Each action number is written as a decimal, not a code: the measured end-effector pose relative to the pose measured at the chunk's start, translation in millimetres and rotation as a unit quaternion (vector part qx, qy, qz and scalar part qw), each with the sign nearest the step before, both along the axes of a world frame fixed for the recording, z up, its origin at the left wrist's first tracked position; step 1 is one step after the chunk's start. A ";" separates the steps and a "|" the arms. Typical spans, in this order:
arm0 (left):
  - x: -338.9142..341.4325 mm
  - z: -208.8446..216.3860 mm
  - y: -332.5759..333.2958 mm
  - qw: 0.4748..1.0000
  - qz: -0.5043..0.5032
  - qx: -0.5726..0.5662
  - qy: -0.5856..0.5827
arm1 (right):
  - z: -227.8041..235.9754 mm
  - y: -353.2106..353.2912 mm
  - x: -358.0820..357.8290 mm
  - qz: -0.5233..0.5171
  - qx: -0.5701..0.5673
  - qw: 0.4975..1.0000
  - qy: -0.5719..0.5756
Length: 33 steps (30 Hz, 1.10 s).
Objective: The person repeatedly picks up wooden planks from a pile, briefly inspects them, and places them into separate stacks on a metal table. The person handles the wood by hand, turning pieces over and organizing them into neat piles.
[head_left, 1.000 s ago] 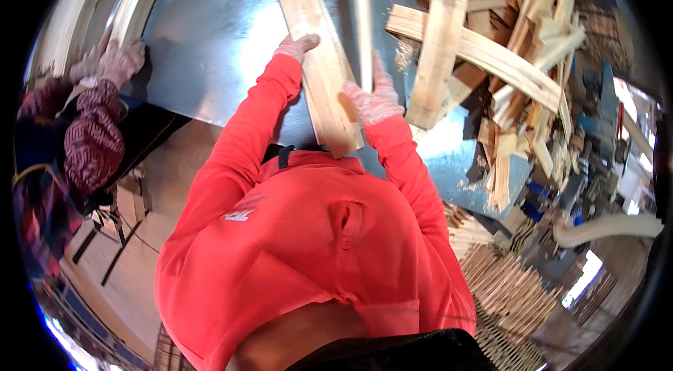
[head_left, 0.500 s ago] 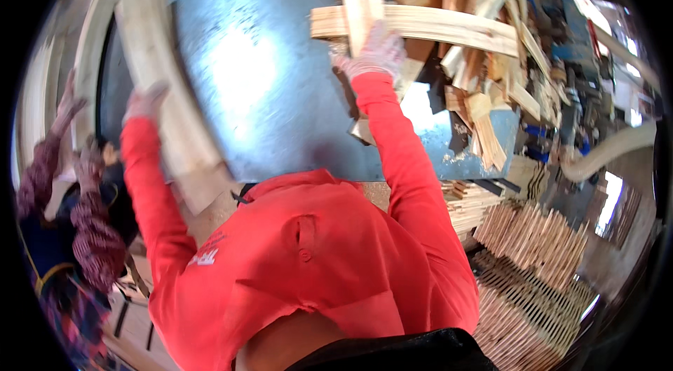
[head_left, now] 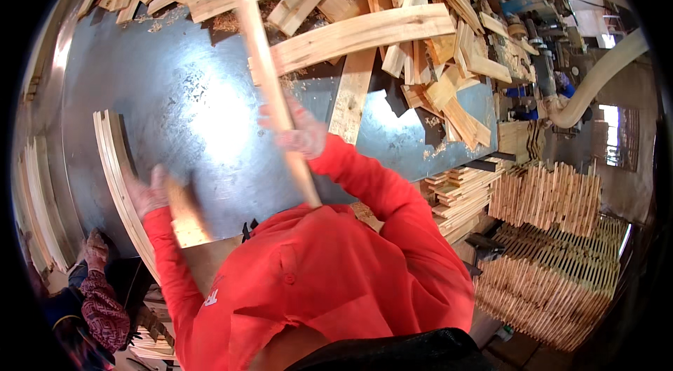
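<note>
A long pale wooden board (head_left: 261, 48), seen edge-on, slants from the far scrap pile toward my chest. My gloved right hand (head_left: 303, 134) is closed round it near its close end. At the left, my gloved left hand (head_left: 148, 192) rests against the side of a few narrow boards (head_left: 116, 160) standing together, its thumb and fingers apart. Both hands are over a shiny blue-grey metal table (head_left: 175, 83). Another curved board (head_left: 364, 38) lies across the pile beyond my right hand.
Loose wood offcuts (head_left: 449, 87) and sawdust cover the table's far and right parts. Stacked wooden strips (head_left: 547, 196) stand at the lower right, below machinery with a pale hose (head_left: 606, 80). At the left, a co-worker's gloved hand (head_left: 96, 250) is near more boards (head_left: 42, 196).
My right hand has come closer to me with a board now turned edge-on. My left hand's boards have been squared together on edge. The whole view has shifted.
</note>
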<state>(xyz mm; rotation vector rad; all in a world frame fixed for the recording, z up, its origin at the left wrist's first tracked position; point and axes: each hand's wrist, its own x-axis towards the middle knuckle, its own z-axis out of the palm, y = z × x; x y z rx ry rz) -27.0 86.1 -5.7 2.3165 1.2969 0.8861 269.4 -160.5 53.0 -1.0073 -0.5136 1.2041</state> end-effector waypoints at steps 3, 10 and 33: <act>82.0 -51.0 -78.8 0.697 -0.093 -0.619 -0.351 | -14.2 32.2 -14.8 0.182 0.021 0.933 -0.309; 103.3 33.3 -90.6 0.908 -0.078 -0.410 0.039 | 15.9 43.9 194.8 0.099 -0.270 0.245 -0.926; -44.9 88.9 -97.1 0.953 0.121 -0.259 0.105 | -60.0 185.6 -144.8 0.205 -0.450 0.793 -0.357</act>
